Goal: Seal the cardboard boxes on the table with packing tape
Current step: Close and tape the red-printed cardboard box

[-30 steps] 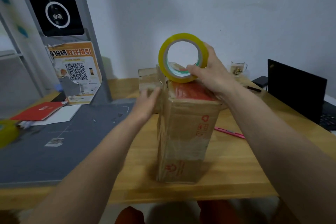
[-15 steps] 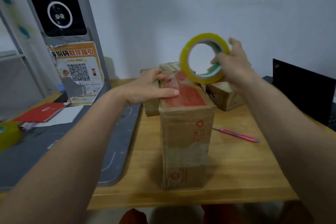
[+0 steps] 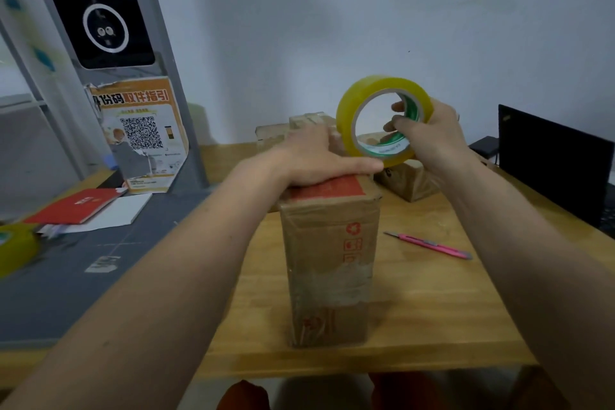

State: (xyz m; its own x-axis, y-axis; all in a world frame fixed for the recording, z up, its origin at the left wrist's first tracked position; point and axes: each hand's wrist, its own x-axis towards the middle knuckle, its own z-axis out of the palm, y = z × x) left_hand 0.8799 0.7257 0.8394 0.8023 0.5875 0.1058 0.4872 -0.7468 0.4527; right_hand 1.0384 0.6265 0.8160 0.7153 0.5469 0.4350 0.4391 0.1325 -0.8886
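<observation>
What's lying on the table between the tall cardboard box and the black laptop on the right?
A pink utility knife lies on the bare wood between the tall box and the laptop, seen in the head view.

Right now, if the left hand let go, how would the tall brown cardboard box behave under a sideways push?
The tall brown cardboard box stands on a narrow end, so it would probably tip rather than slide. The left hand pressing on top likely steadies it. Its creased walls suggest some give.
</observation>
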